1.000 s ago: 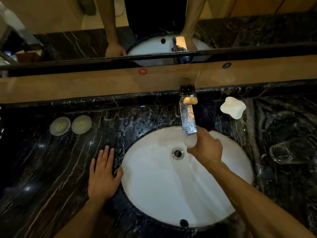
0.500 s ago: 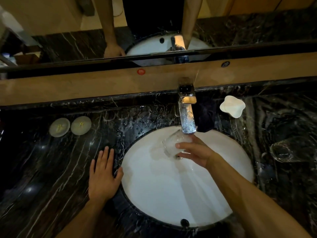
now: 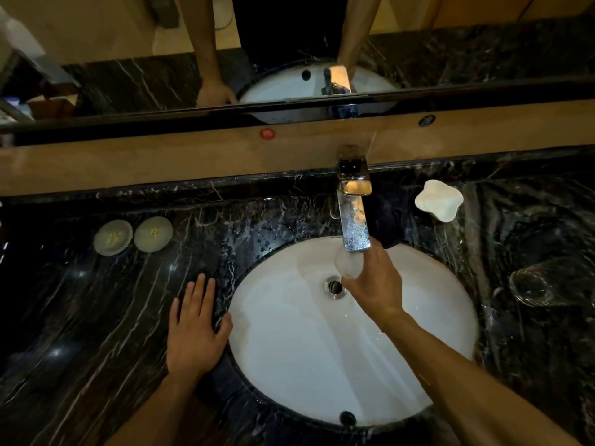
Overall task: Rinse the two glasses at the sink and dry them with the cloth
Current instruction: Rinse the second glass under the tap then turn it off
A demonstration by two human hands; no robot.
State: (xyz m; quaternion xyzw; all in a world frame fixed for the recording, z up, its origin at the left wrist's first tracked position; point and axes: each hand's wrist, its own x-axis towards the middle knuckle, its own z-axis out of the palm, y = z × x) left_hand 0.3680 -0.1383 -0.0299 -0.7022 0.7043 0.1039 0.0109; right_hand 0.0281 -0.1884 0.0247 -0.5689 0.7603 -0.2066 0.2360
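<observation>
The sink (image 3: 322, 365) is set into the surface (image 3: 96, 317). Behind the sink stands the tap (image 3: 353, 207), its spout reaching over the sink's back rim. Under the spout, above the sink, the right hand (image 3: 375, 281) holds a glass (image 3: 346, 263). The drain (image 3: 335, 286) lies in the sink, just left of that hand. Left of the sink the left hand (image 3: 193, 329) rests flat on the surface, thumb at the sink's rim. Further left and behind, two round lids (image 3: 112, 237) (image 3: 153, 234) lie side by side. Right of the sink a second glass (image 3: 541, 283) lies on the surface. Behind and right of the sink, right of the tap, sits a soap dish (image 3: 438, 200). Behind the tap runs a ledge (image 3: 161, 162), with a mirror (image 3: 96, 59) above it.
</observation>
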